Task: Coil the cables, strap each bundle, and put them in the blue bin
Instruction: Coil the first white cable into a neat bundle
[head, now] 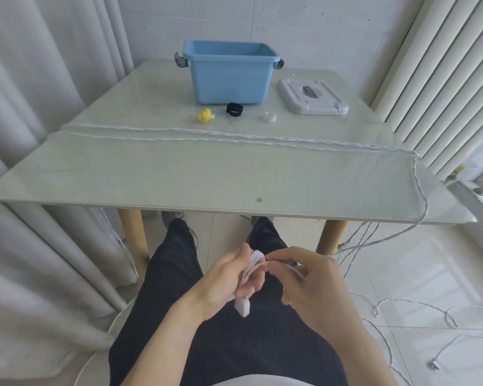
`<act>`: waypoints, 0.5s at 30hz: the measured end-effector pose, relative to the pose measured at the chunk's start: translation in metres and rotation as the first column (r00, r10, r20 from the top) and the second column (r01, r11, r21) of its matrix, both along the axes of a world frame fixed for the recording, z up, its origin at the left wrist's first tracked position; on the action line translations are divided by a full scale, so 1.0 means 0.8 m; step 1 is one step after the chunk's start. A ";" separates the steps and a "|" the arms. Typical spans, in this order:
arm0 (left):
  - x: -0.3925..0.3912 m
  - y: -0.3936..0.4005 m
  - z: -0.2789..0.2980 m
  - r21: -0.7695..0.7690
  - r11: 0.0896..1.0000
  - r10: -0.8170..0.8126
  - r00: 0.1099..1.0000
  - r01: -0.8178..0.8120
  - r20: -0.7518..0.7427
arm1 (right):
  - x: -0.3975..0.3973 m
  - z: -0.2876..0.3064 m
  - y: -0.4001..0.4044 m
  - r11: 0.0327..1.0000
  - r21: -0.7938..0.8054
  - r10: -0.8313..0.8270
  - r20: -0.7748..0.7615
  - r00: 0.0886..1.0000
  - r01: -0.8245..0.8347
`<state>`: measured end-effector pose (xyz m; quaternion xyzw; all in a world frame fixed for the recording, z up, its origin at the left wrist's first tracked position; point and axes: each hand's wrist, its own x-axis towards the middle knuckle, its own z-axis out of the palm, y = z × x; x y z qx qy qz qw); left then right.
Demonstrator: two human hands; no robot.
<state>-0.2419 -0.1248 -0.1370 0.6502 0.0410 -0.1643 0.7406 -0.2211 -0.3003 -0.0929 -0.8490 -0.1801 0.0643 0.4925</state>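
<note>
Over my lap, below the table's near edge, my left hand (223, 277) grips a small coil of white cable (253, 264) with a white plug (242, 306) hanging under it. My right hand (313, 280) pinches the same cable just right of the coil. From there the cable rises over the table's right edge and runs across the table (179, 174) as two long white strands (207, 135). The blue bin (229, 72) stands open at the back. In front of it lie a yellow strap (206, 115), a black strap (234, 109) and a white strap (270, 116).
The bin's grey-white lid (312, 97) lies right of the bin. More white cable and a plug (435, 365) trail on the tiled floor at right. Curtains hang at left, a radiator at right. My dark-trousered legs sit under the hands.
</note>
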 end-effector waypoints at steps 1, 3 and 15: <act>-0.001 0.000 0.001 -0.088 0.993 -0.082 0.997 0.081 -0.012 | -0.001 0.000 -0.001 0.998 0.060 -0.020 -0.035 0.999 0.022; -0.002 0.002 0.005 -0.182 0.964 -0.197 0.980 0.194 0.001 | -0.003 0.003 -0.001 0.986 0.156 -0.051 -0.073 0.996 0.062; -0.002 -0.001 0.011 -0.482 0.855 0.095 0.971 -0.194 -0.221 | 0.023 0.008 -0.042 0.963 -0.164 0.155 -0.309 0.938 -0.213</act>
